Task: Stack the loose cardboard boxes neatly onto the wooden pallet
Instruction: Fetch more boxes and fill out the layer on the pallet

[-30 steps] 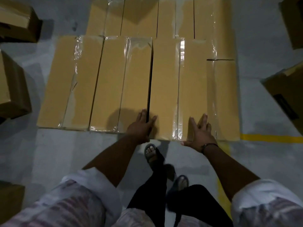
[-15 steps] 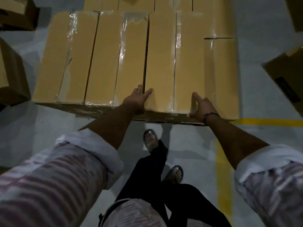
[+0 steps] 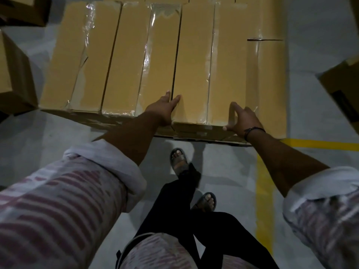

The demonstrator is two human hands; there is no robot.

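While the person leans over the stack, the head view looks straight down on a row of long cardboard boxes [image 3: 136, 61] that lie side by side, their tops sealed with shiny clear tape. Under their near ends the edge of a lower cardboard layer [image 3: 194, 133] shows, so the row sits raised off the grey floor [image 3: 223, 171].

The left hand [image 3: 165, 110] rests flat on top, its fingers straight and close together, right over the dark gap between two of the boxes. The right hand [image 3: 242, 119] grips the near end of the box [image 3: 194, 65] that lies between the two hands. Its fingers arch on the top face and its thumb hooks down over the front edge. A dark wristband [image 3: 253, 131] circles that wrist, and both patterned sleeves [image 3: 77, 191] are rolled above the forearms.

Loose boxes [image 3: 13, 74] stand on the floor to the left, well apart from the row, with another at the right edge [image 3: 342, 88]. A yellow line [image 3: 264, 191] runs along the floor on the right side. Two feet in sandals [image 3: 179, 160] stand just in front of the stack.
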